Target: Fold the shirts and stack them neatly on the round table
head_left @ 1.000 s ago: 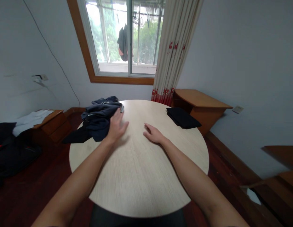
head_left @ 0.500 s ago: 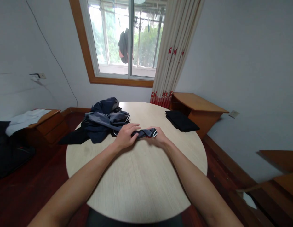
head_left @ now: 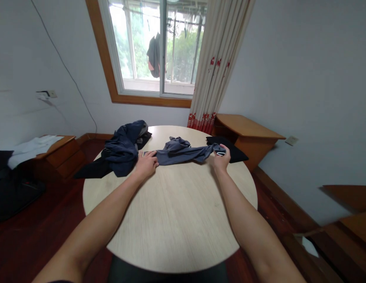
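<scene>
Spanning the far half of the table (head_left: pixel 171 212), the gray garment (head_left: pixel 187 156) lies between both hands. The right hand (head_left: pixel 222 160) pinches its white-trimmed end; the left hand (head_left: pixel 146 165) rests on the other (pinch or press, cannot tell), apparently anchoring it for tension. Dark clothes (head_left: pixel 122 147) occupy the far-left edge.

The tabletop (head_left: pixel 174 212) looks like smooth pale wood (faintly grained), the grey garment (head_left: pixel 183 154) soft, matt cloth.
</scene>
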A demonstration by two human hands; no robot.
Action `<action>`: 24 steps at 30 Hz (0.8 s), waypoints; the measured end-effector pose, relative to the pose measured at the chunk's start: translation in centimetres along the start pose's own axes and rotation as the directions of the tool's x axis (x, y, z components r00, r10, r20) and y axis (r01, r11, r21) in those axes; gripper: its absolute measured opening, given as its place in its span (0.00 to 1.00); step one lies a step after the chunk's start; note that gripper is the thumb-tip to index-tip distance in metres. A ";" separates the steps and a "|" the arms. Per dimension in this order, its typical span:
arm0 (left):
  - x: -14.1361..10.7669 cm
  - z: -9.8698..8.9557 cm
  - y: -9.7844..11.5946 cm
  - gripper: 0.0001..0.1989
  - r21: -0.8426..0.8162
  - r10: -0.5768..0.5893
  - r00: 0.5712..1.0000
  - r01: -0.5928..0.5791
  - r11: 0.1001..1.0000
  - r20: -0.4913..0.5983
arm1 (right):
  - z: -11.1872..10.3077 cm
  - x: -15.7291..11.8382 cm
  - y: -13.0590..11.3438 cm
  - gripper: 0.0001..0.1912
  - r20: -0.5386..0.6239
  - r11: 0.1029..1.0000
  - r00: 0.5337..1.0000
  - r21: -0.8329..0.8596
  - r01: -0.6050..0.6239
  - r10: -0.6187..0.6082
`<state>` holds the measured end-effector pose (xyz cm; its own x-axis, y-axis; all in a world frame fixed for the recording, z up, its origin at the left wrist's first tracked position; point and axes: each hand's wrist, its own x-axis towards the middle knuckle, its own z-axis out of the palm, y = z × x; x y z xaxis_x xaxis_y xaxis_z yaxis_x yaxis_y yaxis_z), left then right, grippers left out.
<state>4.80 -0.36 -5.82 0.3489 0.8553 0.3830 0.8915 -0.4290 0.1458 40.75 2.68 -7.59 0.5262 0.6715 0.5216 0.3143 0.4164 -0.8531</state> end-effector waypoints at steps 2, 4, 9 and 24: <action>0.0 0.6 -0.1 0.10 -0.068 -0.004 0.999 0.007 0.998 0.039 | 0.5 -0.2 0.0 0.27 -0.032 0.997 0.998 0.058 -0.052 0.053; 0.0 1.1 0.0 0.12 -0.110 0.007 0.999 -0.002 0.994 0.047 | 1.0 -0.5 -0.1 0.28 0.074 0.995 0.996 0.080 -0.062 0.056; 0.5 1.8 0.6 0.17 -0.033 -0.009 0.998 0.011 0.999 0.056 | 1.1 -1.9 -0.8 0.28 0.370 0.993 0.929 -0.101 0.053 -0.012; 1.6 -1.5 -1.5 0.17 -0.836 -0.578 0.789 0.163 0.524 -0.208 | -0.1 -1.2 -3.1 0.29 -0.020 0.994 0.999 -0.098 0.047 -0.049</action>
<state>3.57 1.18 -4.05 -0.3002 0.8623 0.4077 0.2822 -0.3280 0.9015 39.18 0.52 -5.60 0.5255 0.6381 0.5628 0.4148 0.3854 -0.8242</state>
